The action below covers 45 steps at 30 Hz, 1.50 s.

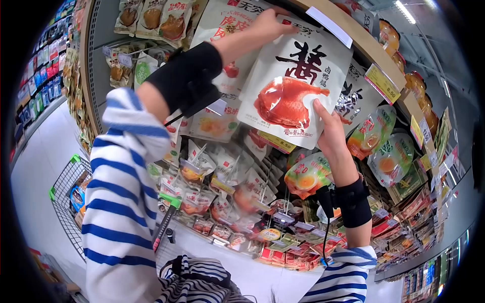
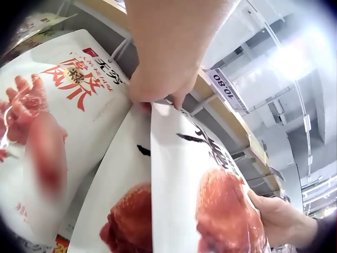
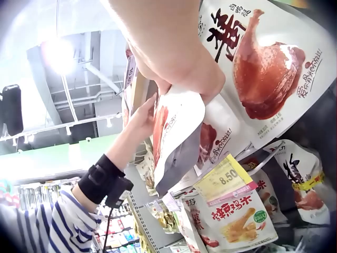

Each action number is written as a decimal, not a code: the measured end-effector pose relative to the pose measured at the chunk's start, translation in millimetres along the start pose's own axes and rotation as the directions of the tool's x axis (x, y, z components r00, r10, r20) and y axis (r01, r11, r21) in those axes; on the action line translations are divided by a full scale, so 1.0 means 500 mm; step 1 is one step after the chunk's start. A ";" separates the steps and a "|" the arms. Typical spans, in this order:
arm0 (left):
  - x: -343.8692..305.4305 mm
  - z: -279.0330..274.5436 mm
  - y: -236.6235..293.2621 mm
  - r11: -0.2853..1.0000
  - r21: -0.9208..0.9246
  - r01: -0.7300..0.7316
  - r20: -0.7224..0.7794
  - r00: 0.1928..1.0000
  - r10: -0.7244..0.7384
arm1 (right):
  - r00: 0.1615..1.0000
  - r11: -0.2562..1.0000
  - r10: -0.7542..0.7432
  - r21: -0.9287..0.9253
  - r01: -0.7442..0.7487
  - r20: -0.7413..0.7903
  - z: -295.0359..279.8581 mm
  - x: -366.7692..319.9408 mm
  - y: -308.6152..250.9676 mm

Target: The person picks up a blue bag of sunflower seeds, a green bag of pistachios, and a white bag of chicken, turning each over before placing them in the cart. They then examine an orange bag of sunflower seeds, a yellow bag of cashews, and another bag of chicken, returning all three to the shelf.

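A large white snack bag (image 1: 290, 103) printed with a glazed duck leg hangs at the front of the upper rack. My left hand (image 1: 265, 26) pinches its top edge, just under the shelf rail. Lower down, my right hand (image 1: 331, 132) grips its right side, thumb on the printed front. In the left wrist view the bag (image 2: 221, 211) stands out from a similar duck-leg bag (image 2: 124, 211) behind it. The right wrist view shows its grey bottom fold, with the right hand (image 3: 184, 71) at the near edge and the left hand (image 3: 141, 118) beyond.
A white bag with red lettering (image 1: 217, 22) hangs to the left. Yellow price tags (image 1: 382, 83) line the shelf rail (image 1: 366, 45). Below are rows of smaller hanging packets (image 1: 194, 199). A wire shopping cart (image 1: 68, 202) stands at the lower left.
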<state>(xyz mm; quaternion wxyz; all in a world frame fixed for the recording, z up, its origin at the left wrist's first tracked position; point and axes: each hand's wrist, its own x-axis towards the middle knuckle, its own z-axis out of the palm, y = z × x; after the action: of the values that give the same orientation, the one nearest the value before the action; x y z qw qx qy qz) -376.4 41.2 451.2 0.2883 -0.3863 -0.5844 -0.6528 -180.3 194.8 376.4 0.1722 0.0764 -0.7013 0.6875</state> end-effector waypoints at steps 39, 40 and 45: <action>-0.188 -0.028 -0.023 0.889 -0.016 0.458 0.169 0.878 -0.449 | 0.974 0.991 0.129 -0.008 -0.133 -0.184 0.003 0.049 0.015; -0.188 -0.027 -0.022 0.887 -0.011 0.462 0.174 0.874 -0.453 | 0.973 0.991 0.121 -0.025 -0.128 -0.194 0.003 0.049 0.017; -0.193 -0.031 -0.004 0.872 -0.067 0.484 0.217 0.861 -0.461 | 0.975 0.995 0.092 -0.023 -0.098 -0.200 -0.008 0.053 0.025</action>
<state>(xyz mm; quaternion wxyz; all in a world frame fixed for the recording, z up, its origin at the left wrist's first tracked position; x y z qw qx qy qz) -329.0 18.7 368.6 0.0374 -0.3092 -0.6465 -0.6965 -208.8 202.7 373.6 0.2096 -0.0291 -0.6947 0.6874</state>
